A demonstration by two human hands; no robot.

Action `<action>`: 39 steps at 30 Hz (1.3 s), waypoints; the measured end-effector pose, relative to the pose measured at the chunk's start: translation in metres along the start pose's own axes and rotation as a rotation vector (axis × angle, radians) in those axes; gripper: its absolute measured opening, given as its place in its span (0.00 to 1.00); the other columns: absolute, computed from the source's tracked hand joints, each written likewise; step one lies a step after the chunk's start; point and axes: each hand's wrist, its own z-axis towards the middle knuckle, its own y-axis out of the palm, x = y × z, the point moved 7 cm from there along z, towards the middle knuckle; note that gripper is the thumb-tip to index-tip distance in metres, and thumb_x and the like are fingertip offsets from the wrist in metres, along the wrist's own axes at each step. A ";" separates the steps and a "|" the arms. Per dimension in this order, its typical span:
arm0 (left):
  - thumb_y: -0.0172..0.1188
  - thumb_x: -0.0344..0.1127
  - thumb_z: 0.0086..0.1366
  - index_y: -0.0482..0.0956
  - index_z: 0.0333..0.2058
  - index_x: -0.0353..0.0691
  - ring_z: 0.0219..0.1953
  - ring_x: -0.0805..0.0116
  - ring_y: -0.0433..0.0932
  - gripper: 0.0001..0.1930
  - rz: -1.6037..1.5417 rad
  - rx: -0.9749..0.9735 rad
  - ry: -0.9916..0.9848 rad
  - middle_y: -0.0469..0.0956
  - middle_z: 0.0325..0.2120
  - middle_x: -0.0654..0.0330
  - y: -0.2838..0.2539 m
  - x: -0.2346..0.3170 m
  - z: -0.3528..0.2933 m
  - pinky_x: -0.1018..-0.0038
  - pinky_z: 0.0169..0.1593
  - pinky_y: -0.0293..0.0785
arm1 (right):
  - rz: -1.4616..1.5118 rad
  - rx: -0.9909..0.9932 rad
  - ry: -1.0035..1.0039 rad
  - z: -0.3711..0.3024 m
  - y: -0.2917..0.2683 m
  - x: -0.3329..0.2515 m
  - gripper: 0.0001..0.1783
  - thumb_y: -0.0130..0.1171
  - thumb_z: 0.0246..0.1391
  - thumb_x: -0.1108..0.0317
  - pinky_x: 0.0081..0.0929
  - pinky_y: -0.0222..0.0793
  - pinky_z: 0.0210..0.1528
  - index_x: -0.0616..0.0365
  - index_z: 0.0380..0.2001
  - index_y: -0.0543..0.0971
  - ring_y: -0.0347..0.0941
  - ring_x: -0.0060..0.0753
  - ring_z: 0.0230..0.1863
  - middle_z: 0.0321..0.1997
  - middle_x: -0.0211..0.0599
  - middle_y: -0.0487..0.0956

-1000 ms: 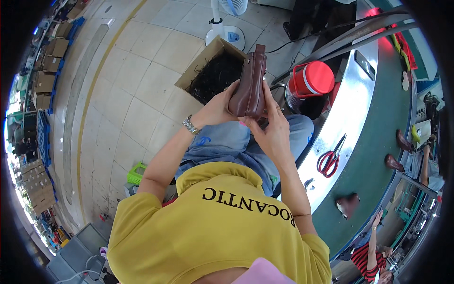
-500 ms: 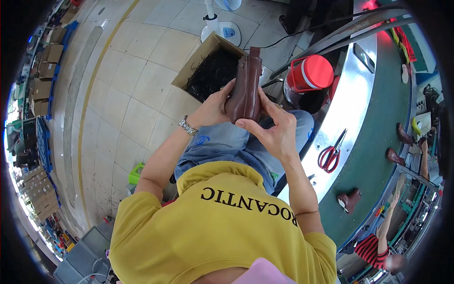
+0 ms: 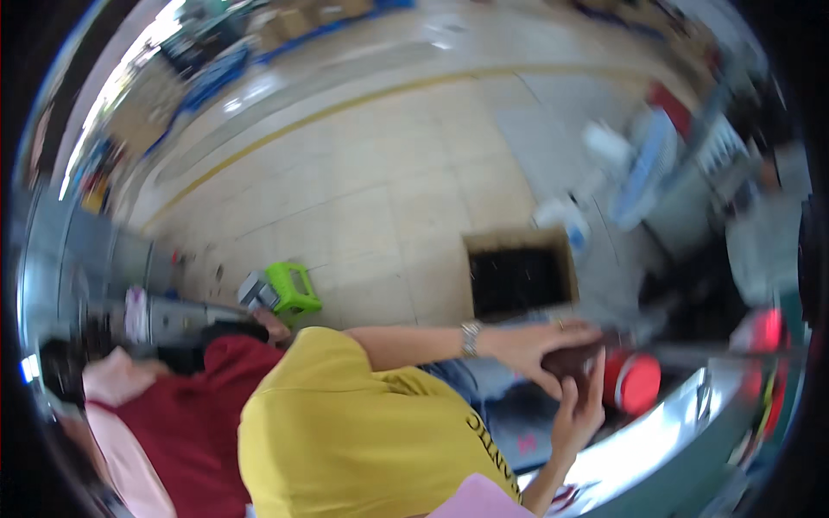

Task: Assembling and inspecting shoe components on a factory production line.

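Observation:
A dark brown leather boot [image 3: 570, 361] is between my two hands, over my lap on the right. My left hand [image 3: 522, 347], with a metal watch at its wrist, grips it from the left and above. My right hand [image 3: 580, 421] closes on it from below with bent fingers. Much of the boot is covered by my fingers, and motion blurs it. A red drink cooler [image 3: 641, 384] stands just right of my hands.
A cardboard box [image 3: 518, 237] with dark contents stands on the tiled floor, near a blurred fan [image 3: 648, 168]. A shiny metal bench top [image 3: 648, 449] runs along the right. Behind me on the left is a person in dark red [image 3: 194, 410], near a bright green stool [image 3: 294, 289].
My view has swung sharply left, so the person in dark red and the green stool show more. Both hands still hold the boot, which has tipped and now shows less of its shaft.

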 end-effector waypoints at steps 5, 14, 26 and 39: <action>0.67 0.49 0.54 0.64 0.61 0.35 0.52 0.50 0.70 0.40 -0.076 0.000 0.046 0.70 0.52 0.47 -0.006 0.009 -0.007 0.64 0.59 0.63 | -0.682 0.105 -0.384 0.013 -0.020 -0.018 0.28 0.70 0.40 0.67 0.44 0.58 0.58 0.51 0.49 0.79 0.62 0.50 0.57 0.57 0.47 0.65; 0.53 0.50 0.67 0.67 0.49 0.36 0.45 0.45 0.69 0.23 0.154 0.194 0.041 0.68 0.45 0.47 0.011 0.001 -0.028 0.59 0.48 0.67 | -0.365 -0.172 -0.365 0.029 -0.009 -0.001 0.14 0.67 0.46 0.66 0.41 0.62 0.54 0.59 0.36 0.77 0.64 0.46 0.56 0.52 0.46 0.69; 0.50 0.50 0.69 0.68 0.46 0.36 0.44 0.48 0.68 0.21 0.250 0.238 0.045 0.67 0.44 0.48 0.042 0.002 -0.032 0.59 0.48 0.66 | -0.378 -0.057 -0.357 0.000 -0.012 -0.009 0.14 0.64 0.51 0.58 0.55 0.42 0.67 0.55 0.38 0.83 0.68 0.49 0.51 0.51 0.45 0.70; 0.58 0.51 0.64 0.60 0.61 0.32 0.59 0.49 0.64 0.35 0.051 0.186 -0.038 0.65 0.58 0.46 0.049 0.005 -0.024 0.62 0.60 0.62 | -0.090 0.289 -0.276 0.021 -0.015 0.031 0.10 0.62 0.56 0.64 0.40 0.64 0.54 0.60 0.33 0.77 0.64 0.44 0.56 0.59 0.50 0.66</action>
